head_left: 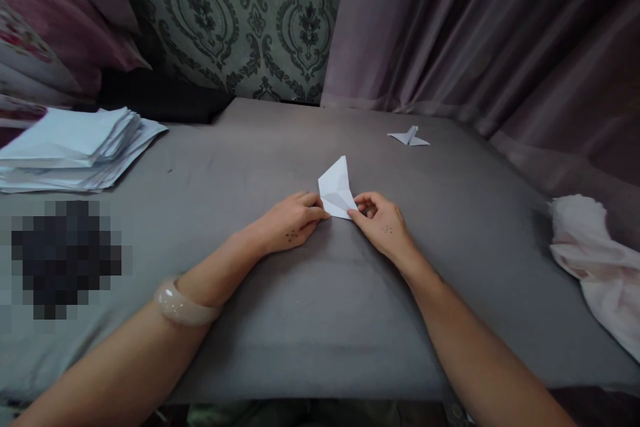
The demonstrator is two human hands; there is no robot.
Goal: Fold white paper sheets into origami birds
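A folded piece of white paper (336, 181) rests on the grey cloth, with a pointed flap standing up at its far side. My left hand (296, 220) pinches its near left corner, thumb and fingers closed at the edge. On the opposite corner, my right hand (380, 221) grips the paper between thumb and curled fingers. Farther back to the right sits a small folded paper shape (411, 137) with two spread wings and a raised middle; neither hand touches it.
A stack of white paper (75, 147) lies at the left, beside a dark item (165, 97) by the wall. A blurred-out dark patch (67, 257) is nearer me. Crumpled pale cloth (595, 253) lies at the right edge, and curtains (400, 27) hang behind the grey-covered surface (300, 320).
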